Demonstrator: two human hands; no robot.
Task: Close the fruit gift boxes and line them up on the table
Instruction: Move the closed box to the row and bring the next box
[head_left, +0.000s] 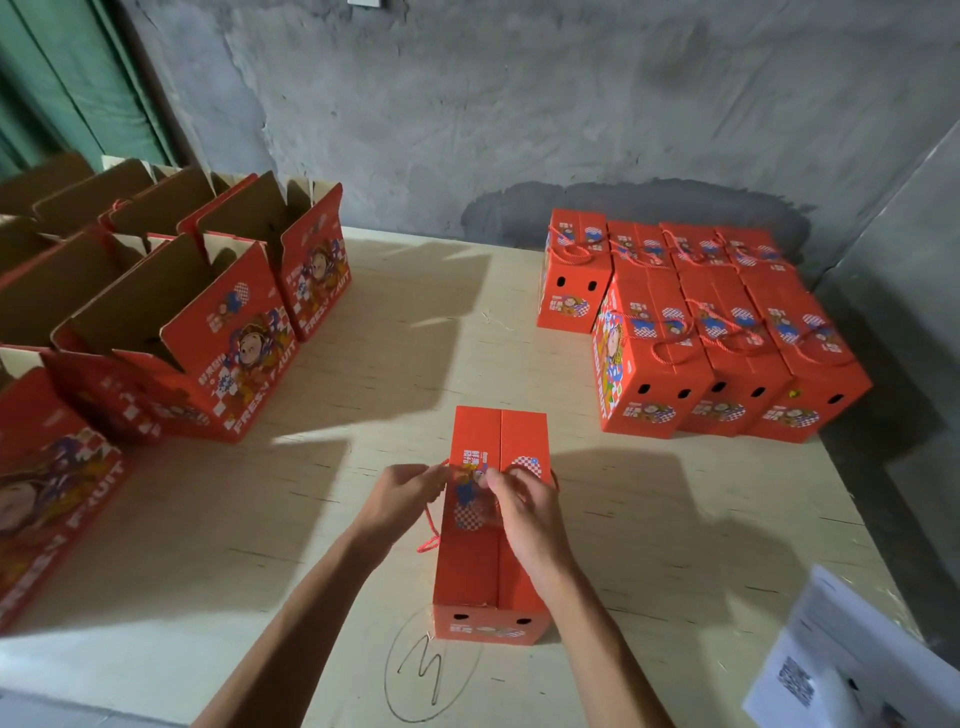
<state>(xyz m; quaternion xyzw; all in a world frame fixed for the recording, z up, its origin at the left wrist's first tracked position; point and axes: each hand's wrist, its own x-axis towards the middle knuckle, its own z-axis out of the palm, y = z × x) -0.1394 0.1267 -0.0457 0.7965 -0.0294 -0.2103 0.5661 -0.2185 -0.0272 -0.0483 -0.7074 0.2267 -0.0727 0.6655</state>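
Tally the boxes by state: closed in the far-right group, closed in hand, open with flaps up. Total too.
Closed, grouped at far right: 7 visible
Closed, under both hands: 1
Open, flaps up, at left: at least 6; the stack runs out of frame, so exact count unclear
Total: at least 14

- Under my hands (452, 499), the gift box (491, 566) is matt orange printed cardboard with a twisted red cord handle (430, 530).
- Beneath it, the table (363, 395) is pale, bare plywood.
- Beyond my hands, the wall (519, 104) is rough grey plaster.

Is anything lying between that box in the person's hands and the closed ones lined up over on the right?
Nothing visible: only bare wooden table separates the held red cardboard box from the closed red boxes.
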